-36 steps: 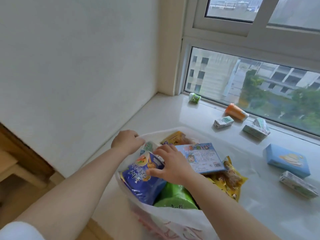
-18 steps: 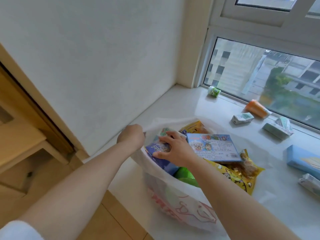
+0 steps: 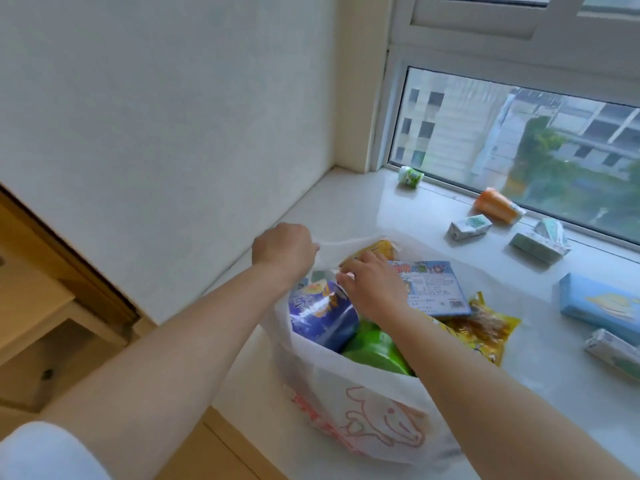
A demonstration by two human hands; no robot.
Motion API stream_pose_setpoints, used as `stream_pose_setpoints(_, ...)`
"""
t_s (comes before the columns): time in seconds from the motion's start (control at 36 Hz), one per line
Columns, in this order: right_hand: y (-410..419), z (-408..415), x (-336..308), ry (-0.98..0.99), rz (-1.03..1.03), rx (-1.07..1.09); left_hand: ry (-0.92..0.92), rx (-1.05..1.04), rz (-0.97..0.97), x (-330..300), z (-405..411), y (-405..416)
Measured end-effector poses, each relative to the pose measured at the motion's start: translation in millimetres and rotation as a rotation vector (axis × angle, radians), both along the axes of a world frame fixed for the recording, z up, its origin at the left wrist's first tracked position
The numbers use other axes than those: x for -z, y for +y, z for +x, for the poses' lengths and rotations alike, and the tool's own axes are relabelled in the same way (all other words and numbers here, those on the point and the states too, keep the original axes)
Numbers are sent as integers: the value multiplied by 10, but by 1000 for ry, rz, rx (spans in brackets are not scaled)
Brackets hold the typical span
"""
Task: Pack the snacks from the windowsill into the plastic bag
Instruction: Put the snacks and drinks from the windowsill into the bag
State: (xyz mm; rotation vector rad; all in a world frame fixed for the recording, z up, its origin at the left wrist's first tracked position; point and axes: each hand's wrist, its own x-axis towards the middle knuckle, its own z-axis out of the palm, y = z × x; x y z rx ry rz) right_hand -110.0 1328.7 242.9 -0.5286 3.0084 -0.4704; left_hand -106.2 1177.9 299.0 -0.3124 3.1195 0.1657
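A person's left hand (image 3: 282, 247) grips the rim of a white plastic bag (image 3: 363, 407) on the windowsill (image 3: 349, 209), fingers curled round the plastic. The right hand (image 3: 372, 285) reaches into the bag's mouth; whether it grips anything cannot be told. Inside lie a blue packet (image 3: 320, 315) and a blue box (image 3: 433, 289) (partly covered). An orange pack (image 3: 498, 206) sits by the glass.

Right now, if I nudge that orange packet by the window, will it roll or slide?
The orange packet looks rounded and lies on its side, so it may roll. The windowsill looks glossy, so sliding seems likely too. It looks small, probably light.
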Motion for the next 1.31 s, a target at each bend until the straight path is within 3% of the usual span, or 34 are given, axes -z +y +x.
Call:
stream_pose_setpoints(0.17,463,-363,-51,34,-4,223,79,170,35,-19,-545,436)
stream_pose_setpoints(0.53,1038,-1872,-75,-105,116,432,-93,348,-22,224,-2448,990)
stream_pose_setpoints(0.67,1326,-2556,359,-260,112,556,-185,389,-93,573,-3265,1241)
stream_pose_setpoints(0.78,1585,-3142,692,-399,-8,675,-207,424,-126,899,-3893,1401)
stream_pose_setpoints(1.03,2002,-4110,1481,-464,-76,786,-254,455,-136,1910,-4956,1573)
stream_pose_setpoints(1.17,2234,-4295,1977,-411,26,1149,-220,416,-137,2364,-5343,1662)
stream_pose_setpoints(1.31,2370,-4455,2310,-410,-82,1314,-137,472,-177,2584,-5661,1861)
